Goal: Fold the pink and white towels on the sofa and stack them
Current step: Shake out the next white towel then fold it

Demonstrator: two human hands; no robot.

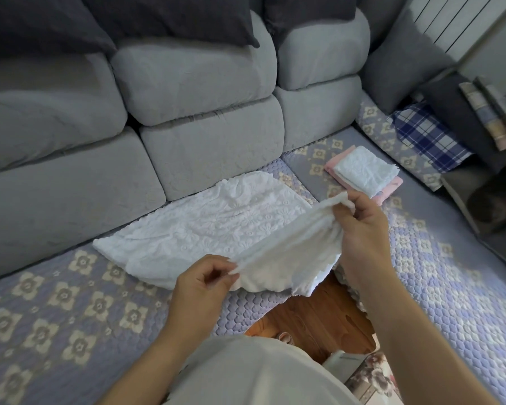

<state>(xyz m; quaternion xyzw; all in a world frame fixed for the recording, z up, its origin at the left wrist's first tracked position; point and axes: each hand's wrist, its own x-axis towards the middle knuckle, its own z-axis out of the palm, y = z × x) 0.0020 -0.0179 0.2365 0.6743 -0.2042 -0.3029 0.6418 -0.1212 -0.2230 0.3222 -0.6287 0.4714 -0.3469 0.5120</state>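
A white embossed towel lies spread on the sofa seat, its near edge lifted off the cushion. My left hand pinches the near left corner of that edge. My right hand pinches the near right corner, higher and further back. The lifted edge hangs between both hands. To the right on the seat sits a stack: a folded white towel on top of a folded pink towel.
The grey sofa has a quilted lilac flowered seat cover. A blue checked cloth and dark cushions lie at the right corner. Wooden floor shows between the seats below my hands.
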